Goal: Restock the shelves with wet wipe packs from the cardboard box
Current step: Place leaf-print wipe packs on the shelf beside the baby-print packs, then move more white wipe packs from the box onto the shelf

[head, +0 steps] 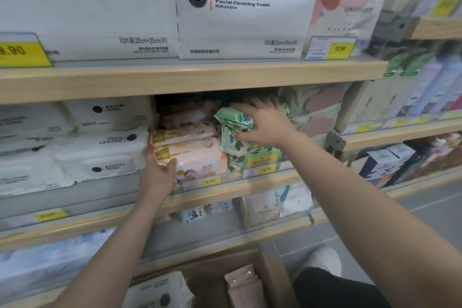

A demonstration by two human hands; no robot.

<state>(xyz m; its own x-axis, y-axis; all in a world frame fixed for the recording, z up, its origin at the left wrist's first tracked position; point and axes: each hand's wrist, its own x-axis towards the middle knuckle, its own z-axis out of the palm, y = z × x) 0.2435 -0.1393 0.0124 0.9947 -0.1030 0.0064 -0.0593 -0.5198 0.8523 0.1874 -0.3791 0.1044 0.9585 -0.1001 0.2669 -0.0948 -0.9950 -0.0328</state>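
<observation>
Your right hand (262,122) is gripping a green wipe pack (233,130) on the shelf (190,75); your left hand (157,172) is holding the pink pack stack (190,150).

Both arms are bare and reach up and forward. The left arm comes from the bottom left. The left hand (160,172) is turned up, with its thumb out to the right and its fingers curled round the left end of a pink pack (192,155). The right arm comes from the bottom right and is stretched out long. The right hand (265,124) is higher than the left hand and to its right. Its fingers are spread and bent over a green pack (233,130), with the thumb under it.
</observation>
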